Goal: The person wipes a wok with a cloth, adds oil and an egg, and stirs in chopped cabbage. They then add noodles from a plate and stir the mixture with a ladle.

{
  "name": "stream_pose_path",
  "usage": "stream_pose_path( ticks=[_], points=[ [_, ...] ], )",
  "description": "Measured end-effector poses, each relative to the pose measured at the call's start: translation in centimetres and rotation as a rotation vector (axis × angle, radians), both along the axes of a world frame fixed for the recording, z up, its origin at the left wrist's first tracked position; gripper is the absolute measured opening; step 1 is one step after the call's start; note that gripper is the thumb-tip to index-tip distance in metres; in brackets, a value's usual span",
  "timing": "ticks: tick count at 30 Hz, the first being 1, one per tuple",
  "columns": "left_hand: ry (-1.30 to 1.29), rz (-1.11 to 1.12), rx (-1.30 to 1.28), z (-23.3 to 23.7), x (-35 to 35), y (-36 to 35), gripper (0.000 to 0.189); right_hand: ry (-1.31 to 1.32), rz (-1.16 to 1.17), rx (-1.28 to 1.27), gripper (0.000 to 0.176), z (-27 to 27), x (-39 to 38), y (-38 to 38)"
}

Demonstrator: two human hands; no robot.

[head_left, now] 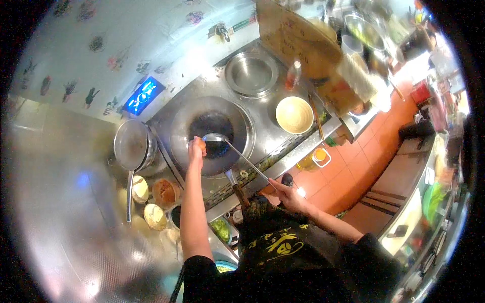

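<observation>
A dark wok point(184, 129) with its handle toward me sits on the steel stove. Over it, my left hand point(196, 152) is closed on an orange-brown egg point(201, 145), beside the bowl of a metal ladle point(216, 138). My right hand point(290, 196) grips the far end of the ladle's long handle, near the stove's front edge. The ladle's bowl is above the wok's dark centre. What the wok holds, if anything, is too dark to tell.
A metal pot point(251, 74) and a cream bowl point(294, 115) stand behind the wok. On the left are a strainer point(131, 145) and seasoning tubs point(155, 216). A red bottle point(293, 76) stands near cardboard point(303, 40). A yellow jug point(320, 155) is beyond the counter edge.
</observation>
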State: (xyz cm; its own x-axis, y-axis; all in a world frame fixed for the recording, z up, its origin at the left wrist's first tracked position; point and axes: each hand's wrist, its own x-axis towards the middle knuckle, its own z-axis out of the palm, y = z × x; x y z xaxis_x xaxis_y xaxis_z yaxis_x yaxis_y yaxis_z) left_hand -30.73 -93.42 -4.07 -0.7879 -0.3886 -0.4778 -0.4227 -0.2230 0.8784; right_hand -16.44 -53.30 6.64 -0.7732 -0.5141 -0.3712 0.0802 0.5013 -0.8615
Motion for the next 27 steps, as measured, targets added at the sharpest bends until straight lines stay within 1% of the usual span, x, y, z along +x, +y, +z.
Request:
stream_pose_path(
  ticks=[1, 2, 5, 8, 11, 12, 13, 14, 15, 17, 18, 19, 20, 21, 22, 23, 24, 25, 27],
  points=[
    [0.016, -0.023, -0.03, -1.0, -0.3, -0.5, 0.032, -0.002, -0.008, -0.016, 0.058, 0.2, -0.2, -0.1],
    [0.035, -0.047, -0.06, -1.0, -0.5, -0.6, 0.033, -0.002, -0.017, -0.033, 0.058, 0.4, -0.3, -0.2],
    [-0.041, -0.028, -0.164, -0.7, -1.2, -0.3, 0.034, -0.07, -0.072, -0.085, 0.051, 1.7, -0.5, -0.8],
    [-0.069, 0.004, -0.372, -0.2, -1.8, 0.5, 0.034, -0.032, -0.059, -0.035, 0.052, 1.0, -0.8, -0.9],
    [-0.01, -0.186, -1.049, -5.5, -2.6, -2.3, 0.029, -0.004, -0.089, -0.068, 0.052, 0.3, -0.9, -0.6],
    [-0.03, -0.419, -1.25, -2.9, -2.6, -2.3, 0.027, 0.022, -0.116, -0.081, 0.052, -0.3, -1.1, -0.3],
    [-0.006, -0.596, -1.481, -0.2, -2.7, -3.1, 0.025, 0.039, -0.141, -0.09, 0.052, -1.0, -1.3, 0.0],
    [0.047, -0.745, -1.724, 2.4, -2.8, -3.9, 0.024, 0.05, -0.166, -0.099, 0.052, -1.4, -1.1, 0.4],
    [0.17, -0.815, -2.01, 4.0, -3.1, -5.0, 0.023, 0.084, -0.157, -0.021, 0.05, 0.8, -1.6, 0.7],
    [0.223, -0.763, -1.869, 13.6, -2.8, -4.1, 0.021, 0.053, -0.182, -0.078, 0.049, -0.4, -1.7, 2.2],
    [0.337, -0.815, -2.059, 15.7, -3.7, -6.0, 0.02, 0.067, -0.154, 0.071, 0.049, -0.4, -2.2, 2.8],
    [0.364, -0.766, -1.938, 19.5, -3.7, -6.1, 0.019, 0.144, -0.169, 0.047, 0.048, -0.5, -2.4, 3.3],
    [0.411, -0.779, -1.979, 23.8, -3.8, -5.8, 0.018, 0.224, -0.182, 0.019, 0.048, -0.4, -2.6, 3.5],
    [0.458, -0.789, -2.021, 28.0, -3.9, -5.5, 0.018, 0.249, -0.199, -0.013, 0.047, -0.3, -2.9, 3.7],
    [0.437, -0.785, -2.003, 31.3, -3.9, -4.8, 0.019, 0.275, -0.215, -0.044, 0.047, -0.2, -3.3, 3.8],
    [0.417, -0.78, -1.984, 34.5, -3.9, -4.0, 0.021, 0.241, -0.233, -0.08, 0.046, 0.2, -3.6, 3.9],
    [0.316, -0.69, -1.746, 37.0, -4.0, -2.1, 0.022, 0.208, -0.251, -0.117, 0.046, 0.6, -4.0, 4.0],
    [0.226, -0.597, -1.508, 38.5, -4.0, -1.1, 0.023, -0.013, -0.251, -0.063, 0.046, 1.6, -4.4, 4.2],
    [0.257, -0.618, -1.561, 38.4, -4.1, -1.4, 0.022, 0.127, -0.229, -0.077, 0.046, 0.3, -4.7, 4.6]
  ],
)
